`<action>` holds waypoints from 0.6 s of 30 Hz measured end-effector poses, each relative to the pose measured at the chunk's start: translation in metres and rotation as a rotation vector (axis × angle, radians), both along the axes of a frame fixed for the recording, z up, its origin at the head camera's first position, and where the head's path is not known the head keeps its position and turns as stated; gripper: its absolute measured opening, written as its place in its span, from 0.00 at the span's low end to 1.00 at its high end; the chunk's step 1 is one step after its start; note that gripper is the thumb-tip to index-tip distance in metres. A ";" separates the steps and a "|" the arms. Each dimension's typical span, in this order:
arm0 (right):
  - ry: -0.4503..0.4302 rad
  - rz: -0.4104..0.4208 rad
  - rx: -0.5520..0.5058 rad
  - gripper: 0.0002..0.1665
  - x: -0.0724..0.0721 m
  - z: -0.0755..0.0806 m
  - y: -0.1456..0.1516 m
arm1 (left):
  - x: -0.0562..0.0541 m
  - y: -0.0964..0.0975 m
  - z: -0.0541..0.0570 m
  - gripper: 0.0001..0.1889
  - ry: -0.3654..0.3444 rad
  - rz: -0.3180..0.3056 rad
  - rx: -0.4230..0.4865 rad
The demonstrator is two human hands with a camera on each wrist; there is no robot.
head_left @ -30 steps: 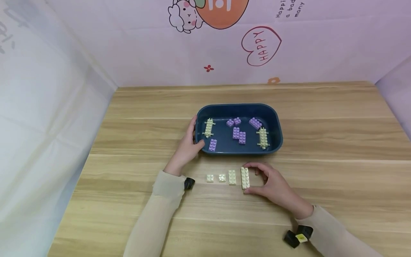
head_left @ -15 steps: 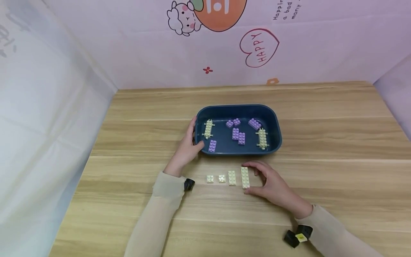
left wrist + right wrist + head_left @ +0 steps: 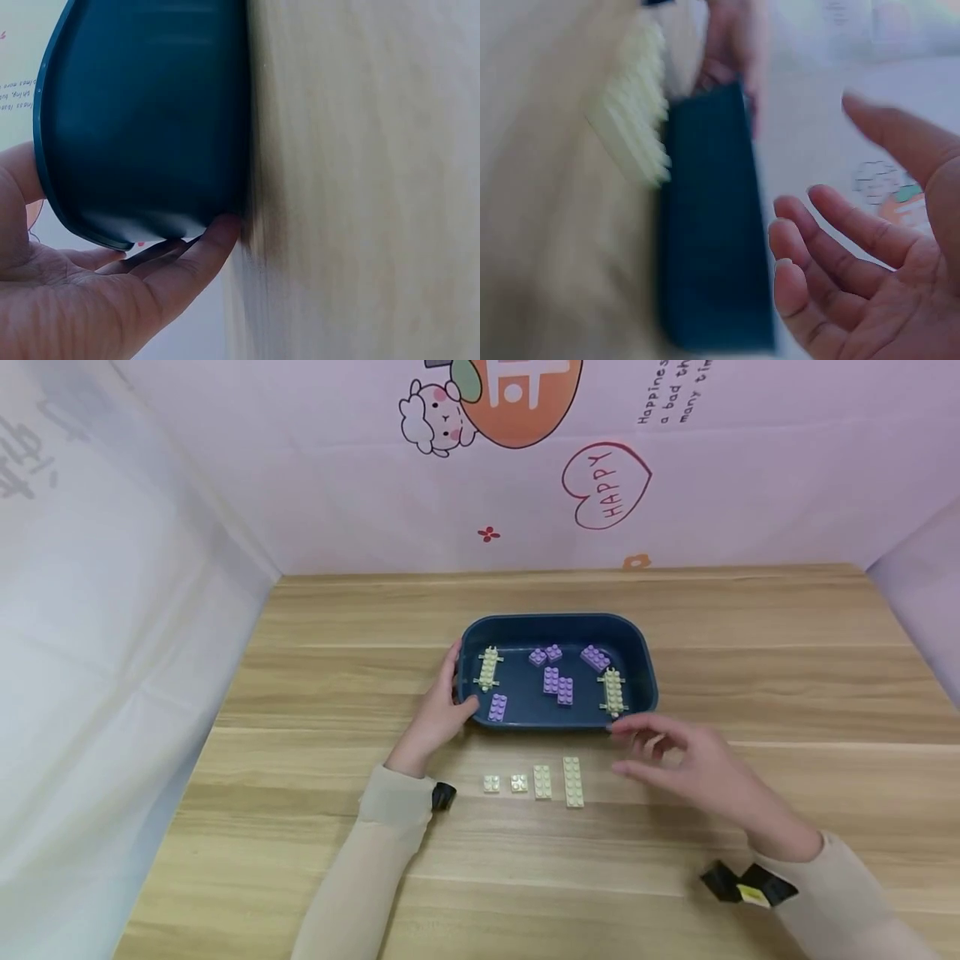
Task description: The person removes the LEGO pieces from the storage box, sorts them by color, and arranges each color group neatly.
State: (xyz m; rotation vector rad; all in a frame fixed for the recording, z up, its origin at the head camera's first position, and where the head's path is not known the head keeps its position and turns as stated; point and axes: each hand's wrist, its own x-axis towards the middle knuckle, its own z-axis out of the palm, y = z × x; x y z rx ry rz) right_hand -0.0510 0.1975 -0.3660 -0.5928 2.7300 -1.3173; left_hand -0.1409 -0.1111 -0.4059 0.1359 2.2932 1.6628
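My left hand grips the left end of a dark blue plastic tray. Its thumb lies at the front rim and its fingers run along the outer wall, as the left wrist view also shows. My right hand hovers near the tray's front right corner, holding nothing, fingers apart and loosely bent. To its left on the table lies a long cream building brick. A shorter cream brick and two small square cream bricks continue that row to the left. In the right wrist view the bricks are blurred.
Inside the tray lie several purple bricks and two cream bricks with side pins, one at the left and another at the right. A wooden table bears everything. A printed cloth hangs behind it.
My right hand has let go of the long cream brick and moved right and up toward the tray's corner. The brick stays at the row's right end. My left hand keeps its place on the tray.
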 end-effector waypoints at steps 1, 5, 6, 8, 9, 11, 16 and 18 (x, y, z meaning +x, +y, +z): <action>0.086 -0.014 0.038 0.22 -0.004 0.005 0.000 | 0.002 0.000 0.005 0.46 -0.004 -0.005 -0.002; 0.265 -0.096 0.208 0.22 -0.024 0.017 -0.004 | 0.000 -0.002 0.004 0.47 -0.016 -0.016 -0.005; 0.270 -0.107 0.247 0.23 -0.029 0.018 -0.005 | 0.000 -0.002 0.004 0.47 -0.016 -0.014 -0.006; 0.244 -0.107 0.308 0.25 -0.041 0.016 -0.007 | -0.001 -0.003 -0.002 0.47 -0.009 -0.008 0.001; 0.218 -0.103 0.344 0.26 -0.046 0.015 -0.008 | -0.001 -0.003 -0.002 0.46 -0.006 -0.006 0.005; 0.184 -0.091 0.416 0.30 -0.056 0.011 -0.010 | 0.000 -0.003 -0.002 0.46 -0.003 -0.002 0.005; 0.158 -0.101 0.572 0.40 -0.072 0.004 -0.015 | 0.000 -0.001 -0.003 0.47 -0.017 -0.003 0.003; 0.151 -0.109 0.613 0.42 -0.076 0.002 -0.016 | -0.001 -0.001 -0.003 0.47 -0.022 -0.004 0.013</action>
